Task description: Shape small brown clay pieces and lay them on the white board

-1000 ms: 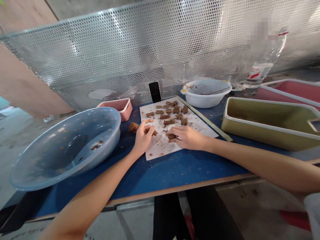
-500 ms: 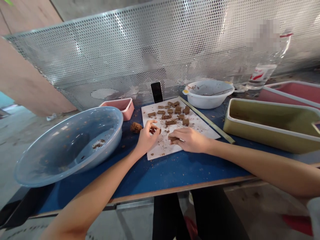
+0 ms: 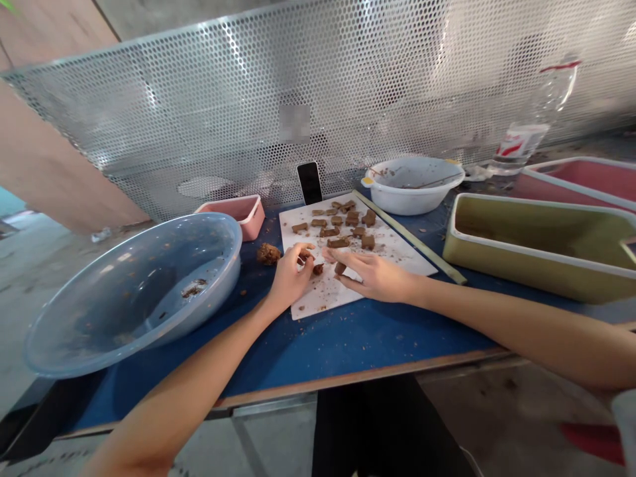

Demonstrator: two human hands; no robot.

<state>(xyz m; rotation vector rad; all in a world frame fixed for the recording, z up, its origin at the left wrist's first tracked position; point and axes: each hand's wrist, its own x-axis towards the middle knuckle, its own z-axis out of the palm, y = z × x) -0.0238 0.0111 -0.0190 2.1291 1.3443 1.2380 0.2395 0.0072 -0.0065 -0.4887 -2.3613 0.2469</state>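
Observation:
On a white board (image 3: 318, 305) dusted with crumbs, my two hands face each other. My left hand (image 3: 291, 278) is curled round a reddish-brown clay-like lump (image 3: 318, 269), partly hidden by the fingers. My right hand (image 3: 380, 275) has its fingers stretched to the left, with a small brown clay block (image 3: 340, 267) between thumb and fingers. Several brown blocks, among them a long one (image 3: 338, 243) and a squarish one (image 3: 368, 242), lie on the board beyond the hands. A rough brown clump (image 3: 268, 254) rests left of my left hand.
A large blue basin (image 3: 134, 291) stands left and a small pink container (image 3: 256, 222) behind it. A phone (image 3: 310, 183) leans against the perforated metal screen (image 3: 238, 112). Rightward are a pale strip (image 3: 412, 238), a white basin (image 3: 412, 202), a green trough (image 3: 521, 265) and a plastic bottle (image 3: 527, 136).
My right hand's fingers have straightened and reach further left towards my left hand. The reddish-brown lump now shows more at my left fingertips. The blocks on the board stay put.

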